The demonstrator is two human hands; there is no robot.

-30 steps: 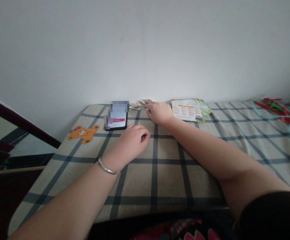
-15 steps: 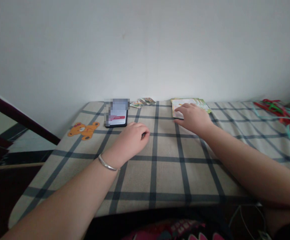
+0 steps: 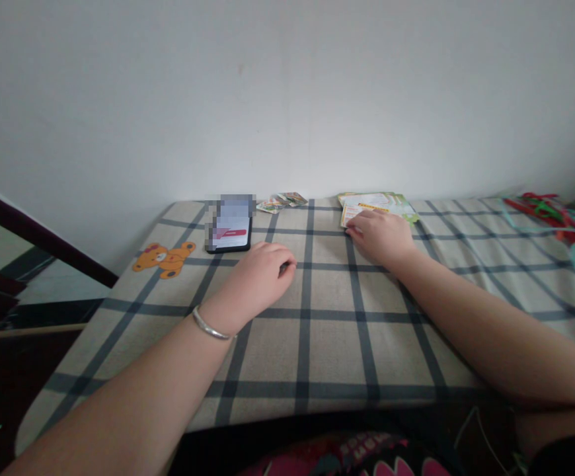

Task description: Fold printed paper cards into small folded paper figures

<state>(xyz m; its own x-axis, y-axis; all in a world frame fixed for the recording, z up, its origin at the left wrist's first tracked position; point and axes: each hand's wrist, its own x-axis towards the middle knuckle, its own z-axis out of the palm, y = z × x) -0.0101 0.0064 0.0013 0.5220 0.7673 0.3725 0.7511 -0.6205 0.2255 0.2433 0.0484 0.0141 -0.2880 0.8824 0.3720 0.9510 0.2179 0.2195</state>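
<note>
My left hand [image 3: 258,274] rests on the checked tablecloth [image 3: 317,330] with its fingers curled around a small dark thing I cannot make out; a silver bangle sits on that wrist. My right hand [image 3: 379,235] lies palm down on the near edge of a stack of printed sheets [image 3: 377,203] at the back of the table, fingers bent over the top sheet. A phone [image 3: 229,231] with a lit screen lies just beyond my left hand. Small picture cards [image 3: 282,200] lie by the wall between phone and sheets.
A bear picture [image 3: 164,256] is printed on the cloth at the left. Red and green ribbons [image 3: 560,221] lie tangled at the far right. A white wall stands directly behind the table. The table's left edge drops to a dark floor.
My right hand moved from the small cards rightwards to the stack of sheets and now draws slightly back on its near edge. My left hand stayed put.
</note>
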